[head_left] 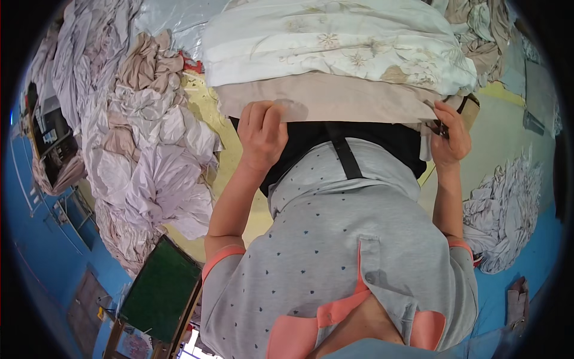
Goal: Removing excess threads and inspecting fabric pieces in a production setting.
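Past the grey shirt (pixel 323 209), the near edge of the beige cloth (pixel 353 99) is pinched by the left hand (pixel 263 133); by its right corner, a small dark tool (pixel 443 129) is gripped in the right hand (pixel 454 140). The cloth seems soft and light, best held by both corners. Beyond, white flowered cloth (pixel 335 45) is spread.

The shirt (pixel 323 230) is grey, short-sleeved and sprinkled with small dark motifs. Its collar (pixel 292 335), sleeve hems (pixel 222 255) and placket edge (pixel 359 269) are coral. A black strap (pixel 345 158) crosses its lower front.
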The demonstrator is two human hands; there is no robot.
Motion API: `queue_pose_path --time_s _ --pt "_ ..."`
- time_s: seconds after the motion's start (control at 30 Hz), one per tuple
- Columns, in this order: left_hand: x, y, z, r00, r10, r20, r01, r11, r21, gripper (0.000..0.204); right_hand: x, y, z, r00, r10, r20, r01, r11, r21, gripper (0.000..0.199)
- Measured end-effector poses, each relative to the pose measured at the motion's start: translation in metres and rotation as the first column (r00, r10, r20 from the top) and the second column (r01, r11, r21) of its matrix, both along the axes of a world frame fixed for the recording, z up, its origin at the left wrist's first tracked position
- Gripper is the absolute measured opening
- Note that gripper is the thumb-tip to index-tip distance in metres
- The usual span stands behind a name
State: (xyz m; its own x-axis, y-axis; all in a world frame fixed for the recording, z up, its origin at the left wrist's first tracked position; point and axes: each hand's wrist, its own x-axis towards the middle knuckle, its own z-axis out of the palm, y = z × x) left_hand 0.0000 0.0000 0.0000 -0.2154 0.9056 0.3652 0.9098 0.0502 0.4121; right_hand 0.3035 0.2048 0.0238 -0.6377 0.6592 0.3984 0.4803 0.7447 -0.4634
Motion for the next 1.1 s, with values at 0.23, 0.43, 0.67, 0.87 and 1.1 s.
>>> queue_pose_path --time_s 0.23,0.43,0.67,0.87,1.1 --pt "0.0 0.005 -0.003 0.933 0.324 0.155 -0.335 0.941 0.05 0.038 0.022 -0.018 -0.001 1.0 0.004 0.001 -0.004 1.0 0.021 0.032" --pt "-0.023 -0.004 -0.019 0.885 0.462 0.053 -0.465 0.875 0.133 0.034 0.034 -0.025 0.003 0.997 -0.065 0.031 0.064 0.998 0.006 0.03" --pt "-0.043 -0.017 -0.03 0.848 0.53 0.031 -0.514 0.806 0.293 0.022 0.073 -0.004 -0.02 0.964 -0.254 0.073 0.247 0.964 0.094 0.028" --pt "-0.094 -0.026 0.031 0.866 0.267 0.423 -0.364 0.916 0.167 0.013 0.041 0.043 -0.005 0.973 -0.225 0.054 0.227 0.973 -0.044 0.023" --pt "-0.181 0.005 0.007 0.36 0.229 0.904 -0.181 0.968 -0.173 0.016 0.025 0.14 -0.018 0.973 -0.169 -0.158 0.044 0.807 -0.589 0.006"
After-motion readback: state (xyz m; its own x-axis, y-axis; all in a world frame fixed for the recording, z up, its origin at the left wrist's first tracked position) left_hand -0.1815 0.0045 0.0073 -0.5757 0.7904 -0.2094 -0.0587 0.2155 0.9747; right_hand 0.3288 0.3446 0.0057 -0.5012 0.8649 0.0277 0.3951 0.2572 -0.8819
